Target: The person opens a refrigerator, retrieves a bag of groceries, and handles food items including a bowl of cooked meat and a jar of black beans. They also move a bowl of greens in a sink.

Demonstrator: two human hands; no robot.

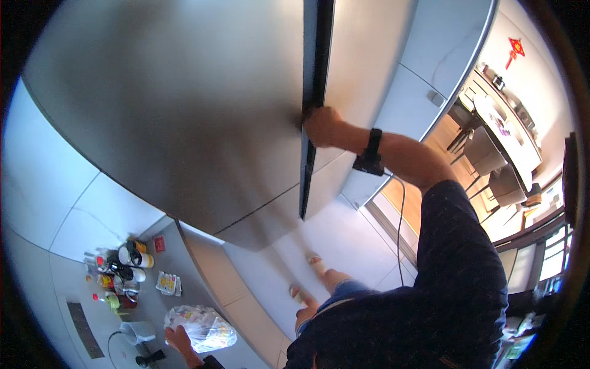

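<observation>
A large grey refrigerator [184, 92] with two tall doors stands before me, a dark vertical gap running between them. My right hand [323, 127] is at this gap, its fingers curled into the recess at the edge of the left door; the fingertips are hidden. The right door [364, 60] sits beside my wrist, and both doors look closed. Low at the left, my left hand [179, 340] grips one end of a clear plastic bag [203, 325] lying on the grey counter [193, 281]. What the bag holds is hard to make out through the plastic.
Several bottles and jars [122, 272] crowd the counter's back, near small packets [168, 283] and a red sachet [159, 243]. A clear plastic jug [138, 332] and a power strip [85, 330] are near the wall. A cable [401, 230] hangs beside my right arm. Dining chairs [484, 147] stand beyond the doorway.
</observation>
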